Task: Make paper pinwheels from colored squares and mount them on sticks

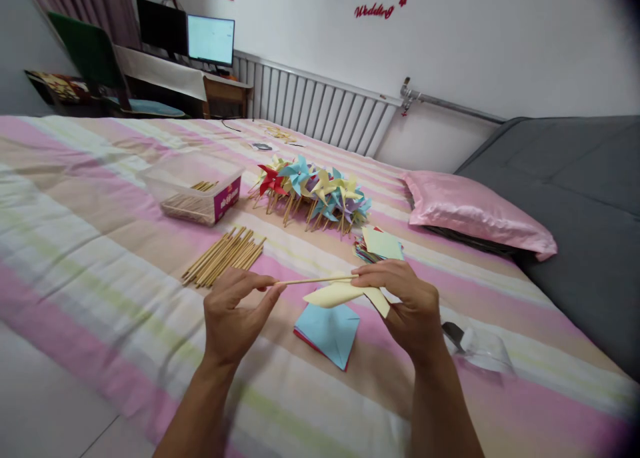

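Your left hand [231, 319]: pinching one end of a stick [317, 281]. Your right hand [413, 303]: clamped on its other end and yellow paper [331, 295]. Step, seemingly: joining these two; next likely calls for steady alignment. Between hands, below: blue paper [331, 330]. Beyond: pinwheels [323, 186].

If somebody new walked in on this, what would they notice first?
Probably the colourful paper pinwheels clustered mid-picture on the striped bed. Nearer, the left hand and right hand hold a thin stick, pale yellow paper in the right. Red "Romantic Wedding" lettering stands out on the white wall.
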Demonstrator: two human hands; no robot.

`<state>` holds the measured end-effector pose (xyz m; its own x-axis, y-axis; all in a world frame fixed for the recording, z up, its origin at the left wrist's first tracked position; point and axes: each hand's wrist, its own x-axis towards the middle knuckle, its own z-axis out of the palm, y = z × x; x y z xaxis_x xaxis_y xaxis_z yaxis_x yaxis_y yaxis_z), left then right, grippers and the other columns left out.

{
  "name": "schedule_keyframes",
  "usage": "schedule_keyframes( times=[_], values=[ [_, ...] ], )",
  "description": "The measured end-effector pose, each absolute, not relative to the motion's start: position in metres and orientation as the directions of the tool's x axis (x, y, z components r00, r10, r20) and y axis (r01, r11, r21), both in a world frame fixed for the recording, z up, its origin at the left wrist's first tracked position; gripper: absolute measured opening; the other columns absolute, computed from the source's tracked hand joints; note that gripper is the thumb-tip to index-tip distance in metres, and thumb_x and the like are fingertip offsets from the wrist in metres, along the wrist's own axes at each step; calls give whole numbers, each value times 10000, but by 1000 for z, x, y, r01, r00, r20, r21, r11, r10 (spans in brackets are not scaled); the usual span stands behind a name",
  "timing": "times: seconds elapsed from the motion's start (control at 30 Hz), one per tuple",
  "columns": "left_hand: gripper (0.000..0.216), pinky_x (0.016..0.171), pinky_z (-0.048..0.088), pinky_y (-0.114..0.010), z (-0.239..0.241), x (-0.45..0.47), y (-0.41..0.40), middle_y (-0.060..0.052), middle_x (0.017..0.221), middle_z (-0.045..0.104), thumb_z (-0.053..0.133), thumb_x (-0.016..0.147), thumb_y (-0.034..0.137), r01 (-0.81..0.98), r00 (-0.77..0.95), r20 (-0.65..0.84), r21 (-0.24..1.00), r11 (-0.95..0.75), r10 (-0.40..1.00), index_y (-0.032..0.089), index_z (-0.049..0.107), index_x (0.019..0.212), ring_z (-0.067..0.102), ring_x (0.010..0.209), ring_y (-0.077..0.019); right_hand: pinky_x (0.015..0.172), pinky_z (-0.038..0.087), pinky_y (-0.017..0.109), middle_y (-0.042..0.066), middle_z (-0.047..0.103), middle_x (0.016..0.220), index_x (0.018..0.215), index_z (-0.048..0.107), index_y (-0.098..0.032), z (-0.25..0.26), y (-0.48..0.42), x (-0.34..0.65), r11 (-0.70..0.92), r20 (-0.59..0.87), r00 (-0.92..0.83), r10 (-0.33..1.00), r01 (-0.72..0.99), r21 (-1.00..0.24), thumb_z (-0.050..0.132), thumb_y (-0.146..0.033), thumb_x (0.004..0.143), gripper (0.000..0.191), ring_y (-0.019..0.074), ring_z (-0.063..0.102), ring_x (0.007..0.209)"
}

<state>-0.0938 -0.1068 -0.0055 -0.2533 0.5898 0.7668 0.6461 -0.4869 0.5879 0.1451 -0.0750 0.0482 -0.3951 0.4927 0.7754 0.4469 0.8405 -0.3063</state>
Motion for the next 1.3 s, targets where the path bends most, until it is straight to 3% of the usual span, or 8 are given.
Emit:
schedule_keyframes(
  times=[0.47, 1.3],
  values=[
    [49, 656, 454, -293, -7, -93, -107, -11, 657, 648, 729, 721, 252, 612, -289, 729, 639, -465, 621, 209, 706, 720, 582, 653, -162, 775, 489, 374, 36, 728, 913, 916, 688, -256, 47, -76, 143, 847, 785, -381, 489, 424, -322, 594, -55, 798, 252, 205, 673, 888],
    [34, 637, 444, -291, -8, -92, -107, -12, 653, 637, 729, 725, 201, 628, -268, 755, 608, -486, 599, 194, 697, 733, 559, 651, -155, 768, 484, 369, 41, 719, 896, 900, 691, -227, 48, -77, 141, 858, 810, -366, 459, 419, -297, 623, -8, 760, 269, 195, 665, 862]
  ],
)
